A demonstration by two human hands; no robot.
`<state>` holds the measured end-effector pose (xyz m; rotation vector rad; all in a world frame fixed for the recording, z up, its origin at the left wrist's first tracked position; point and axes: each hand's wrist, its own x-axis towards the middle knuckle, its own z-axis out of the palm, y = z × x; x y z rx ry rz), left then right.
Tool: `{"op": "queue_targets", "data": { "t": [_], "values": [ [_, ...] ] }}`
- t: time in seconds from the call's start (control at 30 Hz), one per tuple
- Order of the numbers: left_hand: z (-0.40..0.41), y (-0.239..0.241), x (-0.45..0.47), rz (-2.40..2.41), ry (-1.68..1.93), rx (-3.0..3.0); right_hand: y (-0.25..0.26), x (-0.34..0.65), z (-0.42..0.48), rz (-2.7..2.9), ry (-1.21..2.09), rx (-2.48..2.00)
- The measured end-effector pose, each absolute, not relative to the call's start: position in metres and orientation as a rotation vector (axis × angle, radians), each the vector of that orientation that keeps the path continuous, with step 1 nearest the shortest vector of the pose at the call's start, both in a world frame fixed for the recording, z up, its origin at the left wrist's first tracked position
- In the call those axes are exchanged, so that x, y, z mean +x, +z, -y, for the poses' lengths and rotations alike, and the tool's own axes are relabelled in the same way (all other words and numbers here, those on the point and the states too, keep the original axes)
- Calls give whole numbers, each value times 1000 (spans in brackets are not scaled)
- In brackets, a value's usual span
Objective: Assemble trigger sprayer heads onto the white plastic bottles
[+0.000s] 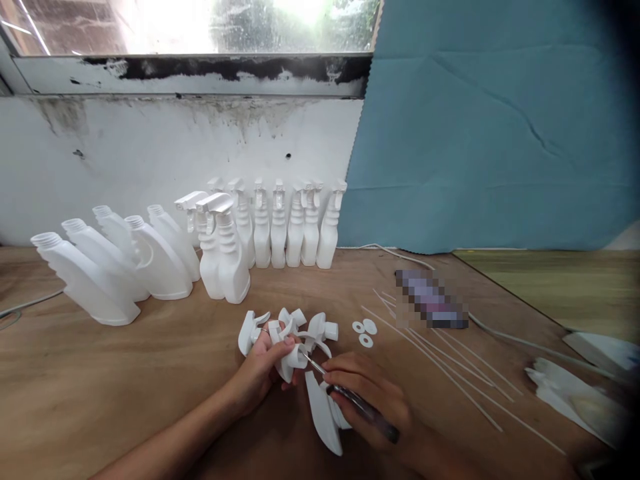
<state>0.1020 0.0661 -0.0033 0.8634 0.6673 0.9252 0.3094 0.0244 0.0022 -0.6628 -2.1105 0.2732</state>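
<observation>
My left hand (263, 370) is closed around a white trigger sprayer head (291, 359), held just above the wooden table (125, 373). My right hand (367, 393) grips a dark pen-like tool (360, 407) whose thin metal tip points into the sprayer head. Several loose white sprayer heads (300, 327) lie in a small pile right behind my hands. Another white part (323, 417) lies under my right hand.
Open white bottles (115, 267) lean in a row at the left. Capped spray bottles (270, 227) stand by the wall. Small white washers (364, 331), thin white dip tubes (450, 370), a blurred object (433, 300), a white cable and white plastic bags (575, 393) lie at the right.
</observation>
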Motion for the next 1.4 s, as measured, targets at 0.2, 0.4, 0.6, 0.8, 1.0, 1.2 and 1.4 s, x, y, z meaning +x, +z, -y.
{"op": "queue_targets", "data": {
  "t": [0.2, 0.4, 0.6, 0.8, 1.0, 1.2, 1.4],
  "values": [
    [-65, -8, 100, -717, 920, 910, -6, 310, -29, 2233, 132, -548],
    [-66, -7, 97, -708, 860, 956, 2, 312, -26, 2122, 525, -620],
    [-69, -6, 94, -675, 819, 944, 13, 315, -24, 1876, 1056, -800],
    [-68, -1, 96, -698, 730, 987, 12, 311, -28, 1851, 1169, -702],
    [-66, 1, 94, -697, 834, 912, 6, 310, -23, 2096, 893, -711],
    [-61, 1, 93, -642, 734, 753, -3, 303, -28, 2424, -51, -497],
    [-62, 2, 96, -611, 780, 693, -4, 301, -30, 2434, -183, -551]
  ]
}}
